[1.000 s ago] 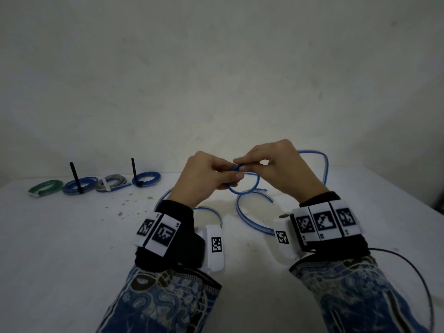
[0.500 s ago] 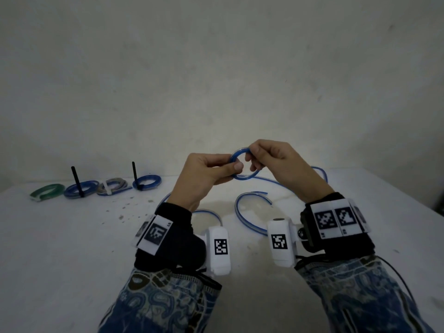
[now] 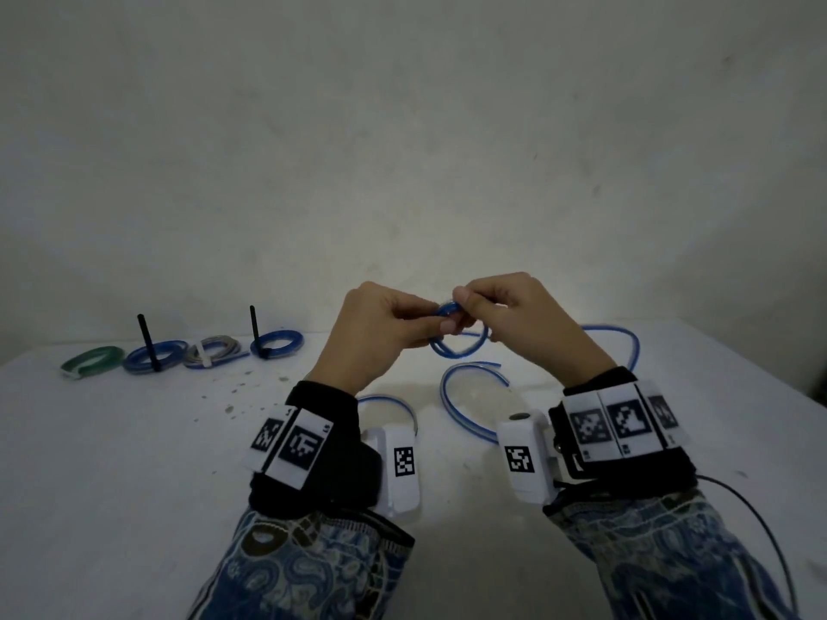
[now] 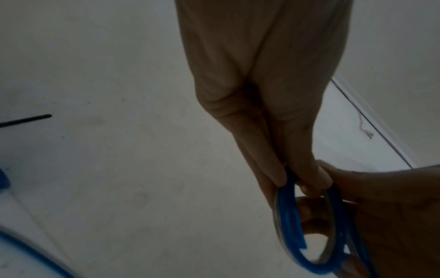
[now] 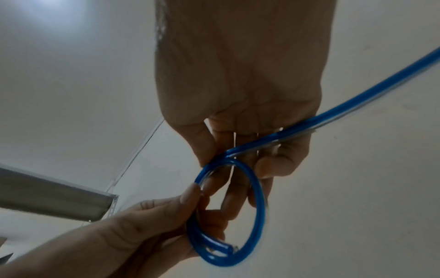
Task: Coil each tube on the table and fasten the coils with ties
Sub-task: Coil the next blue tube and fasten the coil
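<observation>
A blue tube is wound into a small coil point(image 3: 456, 349) held above the white table point(image 3: 134, 485). My left hand point(image 3: 441, 319) pinches the coil's left side between thumb and fingers. My right hand point(image 3: 470, 308) pinches the top of it. The tube's free tail point(image 3: 628, 346) arcs off to the right. In the left wrist view the coil point(image 4: 288, 216) hangs below my left fingertips point(image 4: 278, 175). In the right wrist view the coil point(image 5: 258, 197) shows about two turns, and the tail point(image 5: 357, 105) runs under my right fingers point(image 5: 281, 165).
Two loose blue tubes lie on the table, one point(image 3: 452, 404) between my wrists and one point(image 3: 394, 402) by the left wrist. At the back left sit a green coil point(image 3: 91, 358), two blue coils point(image 3: 154, 355) point(image 3: 277, 344) with upright black ties, and a grey coil point(image 3: 215, 351).
My hands have come closer together on the coil, and its loop now hangs below my fingers. The free tail at the right has dropped lower towards the table.
</observation>
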